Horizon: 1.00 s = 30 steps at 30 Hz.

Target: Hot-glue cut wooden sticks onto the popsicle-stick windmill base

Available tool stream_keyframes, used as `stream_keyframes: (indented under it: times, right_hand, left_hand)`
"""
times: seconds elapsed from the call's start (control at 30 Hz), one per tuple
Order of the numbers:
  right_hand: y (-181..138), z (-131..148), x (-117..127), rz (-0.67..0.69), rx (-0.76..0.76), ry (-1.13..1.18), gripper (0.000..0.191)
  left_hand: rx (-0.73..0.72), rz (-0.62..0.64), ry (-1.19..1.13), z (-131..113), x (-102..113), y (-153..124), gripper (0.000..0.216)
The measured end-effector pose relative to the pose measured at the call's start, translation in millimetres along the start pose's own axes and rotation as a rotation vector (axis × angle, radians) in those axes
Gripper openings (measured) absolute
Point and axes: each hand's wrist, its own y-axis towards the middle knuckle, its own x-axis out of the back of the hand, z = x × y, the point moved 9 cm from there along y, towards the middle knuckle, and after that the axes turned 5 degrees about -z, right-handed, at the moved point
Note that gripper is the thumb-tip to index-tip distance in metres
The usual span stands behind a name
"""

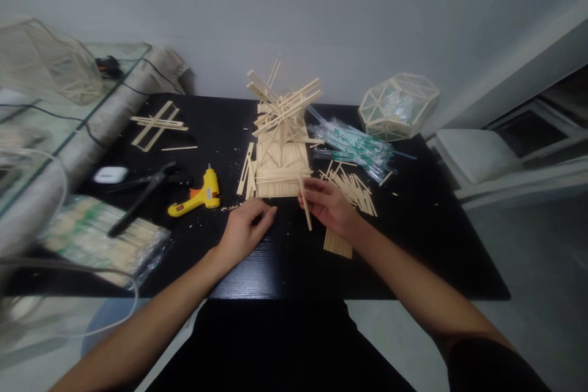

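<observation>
My right hand (328, 205) pinches a chopstick (305, 203), which slants down toward me just before the wooden model. My left hand (248, 223) rests on the black table in a loose fist, with nothing visible in it. Between and beyond both hands stands the model (281, 153), a base of sticks laid side by side with crossed, blade-like frames (291, 107) on top. Cut stick pieces (353, 187) lie scattered beside my right hand. Partly under my right wrist is a small flat panel of sticks (339, 244).
A yellow glue gun (197, 195), black-handled pliers (144, 196), a white case (110, 174) and bagged chopsticks (105, 236) lie at the left. Crossed stick frames (158, 125) lie behind. Plastic wrappers (353, 144) and a faceted stick lantern (399, 104) are at the right.
</observation>
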Motion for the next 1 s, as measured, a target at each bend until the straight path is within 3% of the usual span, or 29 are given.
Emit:
stream_keyframes:
  times: [0.07, 0.17, 0.3, 0.43, 0.73, 0.87, 0.93, 1.0]
  right_hand:
    - [-3, -4, -6, 0.028, -0.005, -0.002, 0.044]
    - [-6, -6, -15, 0.078, 0.006, -0.018, 0.043]
    - [-8, -3, -20, 0.135, 0.069, -0.082, 0.038]
    - [-9, -1, -20, 0.126, 0.139, -0.161, 0.039]
    - [-9, -1, -16, 0.023, 0.111, -0.115, 0.041]
    - [-8, -2, -12, -0.001, 0.105, -0.141, 0.038]
    - [-7, -3, -10, -0.010, 0.110, -0.184, 0.036]
    - [-5, -6, -8, -0.017, 0.109, -0.226, 0.035]
  left_hand:
    - [-0.057, 0.029, 0.026, -10, 0, 1, 0.013]
    - [-0.084, 0.051, 0.033, -21, 3, -1, 0.024]
    - [0.098, 0.066, -0.046, -16, 3, -9, 0.017]
    - [0.222, 0.257, -0.087, -10, -17, -20, 0.033]
    - [0.132, 0.421, 0.023, -20, -25, -14, 0.025]
    - [0.199, 0.370, 0.127, -5, -1, 5, 0.033]
    - [0.264, 0.247, 0.311, 9, 26, 22, 0.036]
    - [0.337, 0.209, 0.549, 25, 47, 35, 0.033]
